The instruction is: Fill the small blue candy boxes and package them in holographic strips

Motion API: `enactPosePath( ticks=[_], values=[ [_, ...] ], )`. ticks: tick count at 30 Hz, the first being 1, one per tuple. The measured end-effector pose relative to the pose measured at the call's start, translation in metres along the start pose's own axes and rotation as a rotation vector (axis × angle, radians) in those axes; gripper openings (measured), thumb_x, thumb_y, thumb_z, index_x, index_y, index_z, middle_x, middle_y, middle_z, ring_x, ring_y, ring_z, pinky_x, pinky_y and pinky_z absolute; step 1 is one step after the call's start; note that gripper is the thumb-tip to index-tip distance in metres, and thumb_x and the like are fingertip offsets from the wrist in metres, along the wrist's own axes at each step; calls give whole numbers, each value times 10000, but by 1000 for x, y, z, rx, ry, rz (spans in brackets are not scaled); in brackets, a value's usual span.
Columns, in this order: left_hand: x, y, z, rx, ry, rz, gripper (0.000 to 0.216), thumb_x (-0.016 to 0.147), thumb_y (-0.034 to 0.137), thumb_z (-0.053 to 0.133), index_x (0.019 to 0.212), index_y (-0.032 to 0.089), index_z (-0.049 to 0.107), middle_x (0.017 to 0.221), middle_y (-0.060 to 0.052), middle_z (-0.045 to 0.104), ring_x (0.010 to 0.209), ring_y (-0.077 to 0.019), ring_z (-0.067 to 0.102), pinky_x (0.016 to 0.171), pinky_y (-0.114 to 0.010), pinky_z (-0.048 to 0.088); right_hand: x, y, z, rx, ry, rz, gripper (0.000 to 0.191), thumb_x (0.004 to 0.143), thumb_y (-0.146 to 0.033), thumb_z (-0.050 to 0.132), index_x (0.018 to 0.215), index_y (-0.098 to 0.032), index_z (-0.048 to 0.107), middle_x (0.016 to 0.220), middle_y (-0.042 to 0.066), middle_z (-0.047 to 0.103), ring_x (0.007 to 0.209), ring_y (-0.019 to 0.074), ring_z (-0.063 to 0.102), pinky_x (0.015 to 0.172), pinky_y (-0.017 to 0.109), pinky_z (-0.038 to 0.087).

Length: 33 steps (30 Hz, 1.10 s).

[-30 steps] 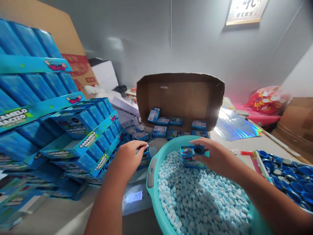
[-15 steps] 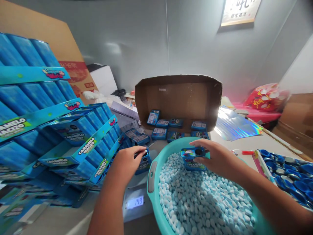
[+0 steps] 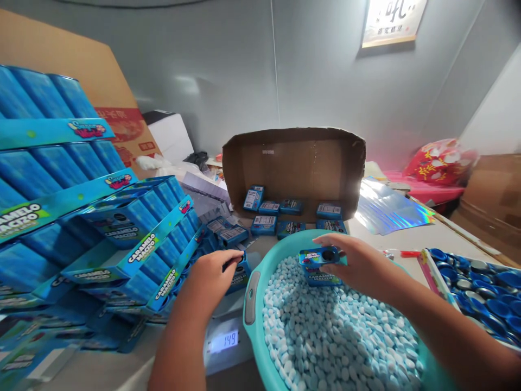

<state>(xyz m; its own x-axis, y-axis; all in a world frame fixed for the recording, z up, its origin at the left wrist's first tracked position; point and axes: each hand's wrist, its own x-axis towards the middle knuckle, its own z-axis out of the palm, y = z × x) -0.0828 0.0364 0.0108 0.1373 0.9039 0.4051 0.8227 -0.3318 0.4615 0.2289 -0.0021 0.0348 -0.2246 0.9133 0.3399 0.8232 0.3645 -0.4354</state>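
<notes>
My right hand [image 3: 358,266] grips a small blue candy box [image 3: 319,265] with a round hole in its top, held over the far rim of a teal basin [image 3: 251,304]. The basin is full of pale blue and white candy tablets [image 3: 337,336]. My left hand [image 3: 211,279] is closed on another small blue box [image 3: 241,271] that stands on a digital scale [image 3: 226,339] reading 149, just left of the basin.
Stacked blue display cartons [image 3: 81,217] fill the left. An open cardboard box [image 3: 293,168] lies on its side behind the basin, with several small blue boxes [image 3: 285,209] in and before it. A tray of blue lids [image 3: 476,282] sits at right, holographic foil [image 3: 386,209] behind.
The view has tilted slightly, so everything sits a little lower in the picture. Both hands keep their hold in the same places. The scale still reads 149.
</notes>
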Motion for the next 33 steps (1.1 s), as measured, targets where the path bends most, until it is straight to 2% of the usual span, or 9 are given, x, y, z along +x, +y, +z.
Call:
enactPosePath(
  ticks=[6, 9, 12, 14, 16, 19, 21, 27, 33],
  values=[
    [2, -3, 3, -5, 22, 54, 367, 881, 265, 439, 1055, 210, 757, 1111, -54, 764, 1050, -232, 706, 994, -367, 540, 0, -1, -1, 37, -12, -3, 371, 817, -280, 662, 1188, -265, 663, 1244, 68, 706, 1140, 319, 660, 1016, 483, 517],
    [0, 1, 2, -36, 159, 108, 312, 908, 261, 462, 1044, 193, 735, 1113, -82, 753, 1059, -230, 692, 997, -375, 532, 0, -3, -1, 33, -20, 2, 363, 818, -284, 656, 1181, -264, 662, 1229, 61, 711, 1126, 313, 667, 1006, 476, 524],
    [-14, 23, 2, -151, 303, 134, 256, 920, 268, 515, 1092, 219, 698, 1141, -65, 728, 1058, -205, 678, 992, -361, 530, 0, -2, -1, 19, -12, -2, 368, 807, -280, 662, 1174, -263, 668, 1216, 50, 716, 1109, 308, 673, 1000, 472, 529],
    [-32, 50, 8, -244, 164, 155, 253, 892, 209, 546, 1091, 263, 694, 1144, -22, 724, 1040, -177, 678, 968, -326, 538, 0, 1, -1, 12, -11, -3, 373, 807, -287, 669, 1180, -261, 668, 1216, 53, 716, 1103, 308, 674, 1002, 468, 529],
    [-53, 82, 22, -243, -186, 174, 310, 848, 142, 562, 1062, 306, 714, 1124, 13, 734, 1053, -174, 675, 969, -321, 535, 0, 4, -1, 8, -20, 5, 385, 818, -306, 666, 1201, -261, 660, 1222, 61, 713, 1106, 310, 672, 1004, 465, 527],
    [-73, 126, 49, -79, -587, 182, 267, 777, 206, 669, 1027, 243, 754, 1075, -66, 748, 1010, -288, 686, 866, -402, 580, 1, 7, -2, -15, -23, 22, 403, 828, -338, 652, 1221, -251, 654, 1225, 81, 709, 1105, 317, 670, 997, 462, 530],
    [-74, 144, 63, 33, -721, 199, 275, 805, 146, 613, 1037, 161, 761, 1091, -139, 737, 1010, -333, 683, 830, -431, 586, 1, 8, -2, -37, -22, 20, 398, 833, -352, 636, 1217, -250, 657, 1220, 87, 708, 1089, 316, 673, 988, 461, 532],
    [-65, 146, 72, 55, -795, 330, 251, 835, 133, 597, 1021, 135, 766, 1050, -160, 735, 989, -336, 690, 720, -407, 598, 3, 10, 0, -17, -48, 28, 393, 822, -389, 641, 1195, -266, 663, 1197, 76, 713, 1057, 313, 675, 975, 477, 532],
    [-80, 134, 71, -31, -572, 479, 140, 788, 197, 648, 886, 163, 742, 879, -102, 738, 813, -260, 683, 660, -364, 525, 4, 11, 2, -44, -35, 14, 393, 825, -403, 619, 1182, -250, 672, 1189, 87, 717, 1068, 320, 676, 976, 486, 530]
  ],
)
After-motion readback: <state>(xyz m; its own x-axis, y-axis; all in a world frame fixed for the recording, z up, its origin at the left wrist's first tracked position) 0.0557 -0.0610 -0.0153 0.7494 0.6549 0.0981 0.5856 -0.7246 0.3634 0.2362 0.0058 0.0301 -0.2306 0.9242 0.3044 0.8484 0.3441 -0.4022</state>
